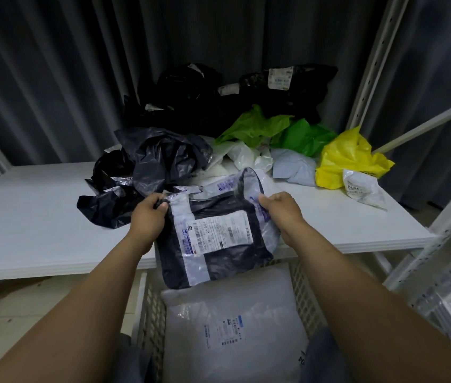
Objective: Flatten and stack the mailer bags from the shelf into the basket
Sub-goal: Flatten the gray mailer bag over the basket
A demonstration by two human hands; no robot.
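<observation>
— Head view: left hand and right hand each pinching 1 top corner of the dark mailer bag. Why at the corners?

— Likely to pull the film taut, smoothing it flat before stacking. Label side up, lower edge hanging past the shelf lip and over the basket.

— Already in the basket?

— Not yet; held above it. 1 white mailer lying flat inside, probably the base of the stack.

— And the rest?

— Crumpled pile at the back of the shelf: black, green, white and 1 yellow bag, well apart from both hands. Looks like much sorting left.

— Risk?

— Slippery film; uneven tension could fold 1 corner under.
</observation>
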